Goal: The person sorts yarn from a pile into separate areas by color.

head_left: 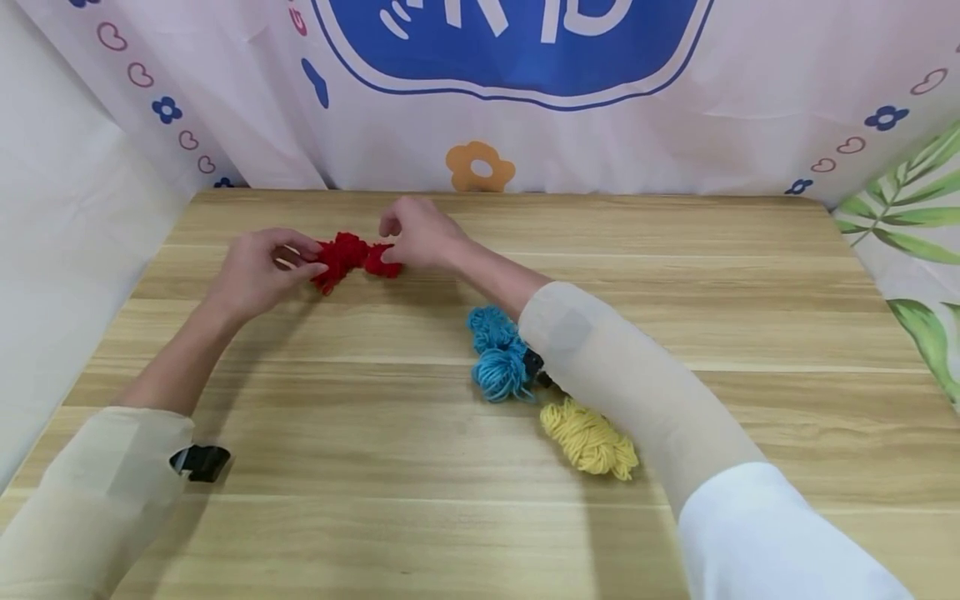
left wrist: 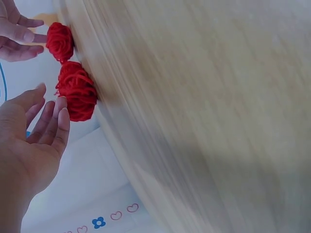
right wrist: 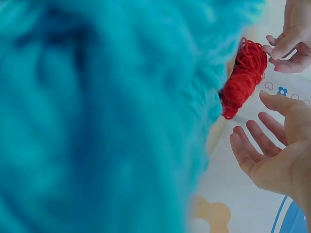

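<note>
left hand [head_left: 258,271], right hand [head_left: 426,235]: fingers relaxed, flanking lumpy red yarn [head_left: 345,254]. sleeve [head_left: 637,383] partly obscures looped blue yarn [head_left: 499,373] near yellow yarn [head_left: 588,442].

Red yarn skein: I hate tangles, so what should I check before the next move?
1. Left hand and right hand at opposite ends of the red yarn skein: ok.
2. Right hand gripping it: not ok; not closed round it.
3. Blue yarn skein and yellow yarn skein apart from the red: ok.
4. Right sleeve clear of the blue skein: cannot tell; they overlap in the head view.
</note>
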`<action>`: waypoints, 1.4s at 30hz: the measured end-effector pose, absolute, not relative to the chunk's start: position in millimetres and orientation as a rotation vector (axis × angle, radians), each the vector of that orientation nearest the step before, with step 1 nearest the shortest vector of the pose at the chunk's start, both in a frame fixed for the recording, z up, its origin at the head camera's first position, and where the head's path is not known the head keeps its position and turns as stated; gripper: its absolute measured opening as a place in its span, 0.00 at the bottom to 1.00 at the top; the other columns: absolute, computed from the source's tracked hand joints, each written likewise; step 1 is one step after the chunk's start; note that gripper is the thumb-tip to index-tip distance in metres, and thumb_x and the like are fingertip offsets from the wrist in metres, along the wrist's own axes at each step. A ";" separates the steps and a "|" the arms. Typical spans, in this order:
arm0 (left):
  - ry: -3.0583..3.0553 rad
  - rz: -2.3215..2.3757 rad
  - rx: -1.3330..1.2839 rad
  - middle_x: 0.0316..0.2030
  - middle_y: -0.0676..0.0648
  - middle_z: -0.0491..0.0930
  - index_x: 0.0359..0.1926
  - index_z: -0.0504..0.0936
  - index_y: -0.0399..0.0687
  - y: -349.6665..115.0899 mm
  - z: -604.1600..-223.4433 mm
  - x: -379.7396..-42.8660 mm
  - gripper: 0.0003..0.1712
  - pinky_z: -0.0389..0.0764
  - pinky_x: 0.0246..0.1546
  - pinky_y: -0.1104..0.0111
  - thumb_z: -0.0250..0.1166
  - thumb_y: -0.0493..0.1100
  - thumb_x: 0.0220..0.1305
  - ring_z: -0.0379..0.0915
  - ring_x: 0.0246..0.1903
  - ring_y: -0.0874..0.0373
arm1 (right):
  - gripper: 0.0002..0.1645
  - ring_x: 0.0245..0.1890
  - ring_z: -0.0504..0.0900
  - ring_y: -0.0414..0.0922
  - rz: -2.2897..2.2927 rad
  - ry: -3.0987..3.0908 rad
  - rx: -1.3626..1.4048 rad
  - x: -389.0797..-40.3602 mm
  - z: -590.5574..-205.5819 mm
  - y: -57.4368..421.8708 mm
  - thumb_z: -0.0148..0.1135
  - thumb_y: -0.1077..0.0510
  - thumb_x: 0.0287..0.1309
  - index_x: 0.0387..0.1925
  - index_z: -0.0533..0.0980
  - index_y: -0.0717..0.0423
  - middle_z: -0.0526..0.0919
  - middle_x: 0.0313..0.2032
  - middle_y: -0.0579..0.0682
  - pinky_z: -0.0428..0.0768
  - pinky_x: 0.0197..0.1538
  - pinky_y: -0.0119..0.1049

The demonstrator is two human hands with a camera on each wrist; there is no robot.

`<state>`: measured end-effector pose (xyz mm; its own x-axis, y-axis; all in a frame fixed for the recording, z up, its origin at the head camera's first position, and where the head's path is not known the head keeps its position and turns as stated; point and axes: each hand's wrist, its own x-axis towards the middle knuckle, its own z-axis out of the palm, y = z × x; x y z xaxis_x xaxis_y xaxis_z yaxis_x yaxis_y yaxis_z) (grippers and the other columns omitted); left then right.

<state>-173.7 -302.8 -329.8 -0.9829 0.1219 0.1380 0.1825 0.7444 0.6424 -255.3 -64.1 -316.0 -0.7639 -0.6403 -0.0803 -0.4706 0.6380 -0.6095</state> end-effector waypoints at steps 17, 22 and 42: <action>-2.850 -1.045 -0.372 0.41 0.33 0.86 0.48 0.87 0.31 -283.6 -327.1 -170.6 0.14 0.75 0.33 0.84 0.74 0.33 0.63 0.75 0.31 0.69 | 0.19 0.56 0.80 0.50 -0.940 2.533 -0.963 -256.7 -312.7 -40.2 0.70 0.60 0.65 0.55 0.82 0.63 0.84 0.54 0.57 0.79 0.57 0.34; -2.817 -1.074 -0.458 0.40 0.34 0.86 0.47 0.86 0.29 -276.8 -326.4 -170.3 0.13 0.76 0.33 0.84 0.74 0.31 0.62 0.76 0.31 0.70 | 0.19 0.56 0.81 0.51 -0.938 2.522 -0.963 -256.4 -312.4 -35.2 0.70 0.60 0.65 0.55 0.82 0.64 0.85 0.54 0.58 0.80 0.57 0.33; -2.823 -1.096 -0.578 0.42 0.31 0.84 0.48 0.85 0.29 -254.0 -324.8 -168.4 0.14 0.76 0.36 0.82 0.74 0.32 0.63 0.79 0.38 0.43 | 0.18 0.53 0.83 0.55 -1.021 2.471 -0.998 -251.4 -314.3 -11.3 0.73 0.63 0.62 0.52 0.83 0.67 0.86 0.51 0.61 0.82 0.55 0.35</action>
